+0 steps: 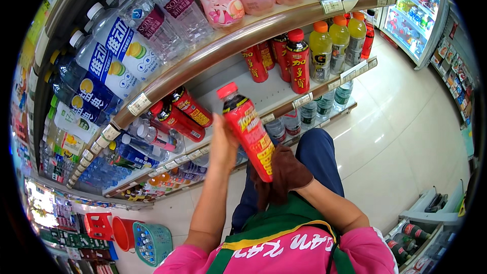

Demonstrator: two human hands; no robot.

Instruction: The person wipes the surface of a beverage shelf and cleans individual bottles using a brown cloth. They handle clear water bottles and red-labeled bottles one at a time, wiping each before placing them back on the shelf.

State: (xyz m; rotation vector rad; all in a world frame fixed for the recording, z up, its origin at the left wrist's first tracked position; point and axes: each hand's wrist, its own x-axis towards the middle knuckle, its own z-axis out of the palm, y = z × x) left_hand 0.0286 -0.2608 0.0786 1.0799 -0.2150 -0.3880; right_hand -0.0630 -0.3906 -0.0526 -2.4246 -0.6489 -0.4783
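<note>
A red plastic drink bottle (253,137) with a red cap tilts between my two hands, its cap towards the shelf. My left hand (223,144) lies along the bottle's left side near its upper half, fingers partly hidden behind it. A dark brown cloth (289,171) covers my right hand (295,173), which presses against the bottle's lower right side. Beyond the bottle is a white shelf board (224,80) with similar red bottles (298,61) at its right part and more red bottles (179,118) at its left part.
Large water and drink bottles (114,53) line the upper shelf, behind a brown edge rail (213,51). Yellow bottles (319,51) stand at right. A lower shelf holds water bottles (308,114). On the floor are a red bucket (124,232), a green basket (161,243) and a red stool (98,226).
</note>
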